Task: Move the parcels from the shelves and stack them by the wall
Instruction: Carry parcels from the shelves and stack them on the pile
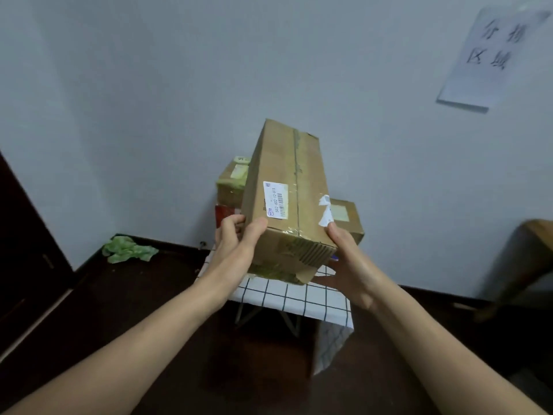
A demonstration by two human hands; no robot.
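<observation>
Nearest, the left hand (pixel 236 244) grips the near end of a long brown cardboard parcel (pixel 287 190) at its eight o'clock corner, thumb on top, and the right hand (pixel 350 265) clasps the four o'clock corner. The parcel is held tilted above a small table draped in white black-checked cloth (pixel 299 298), its far end pointing to twelve o'clock. Beyond, two smaller brown cardboard boxes sit by the pale wall (pixel 149 85), one at ten o'clock (pixel 232 181) and one at three o'clock (pixel 347 217).
</observation>
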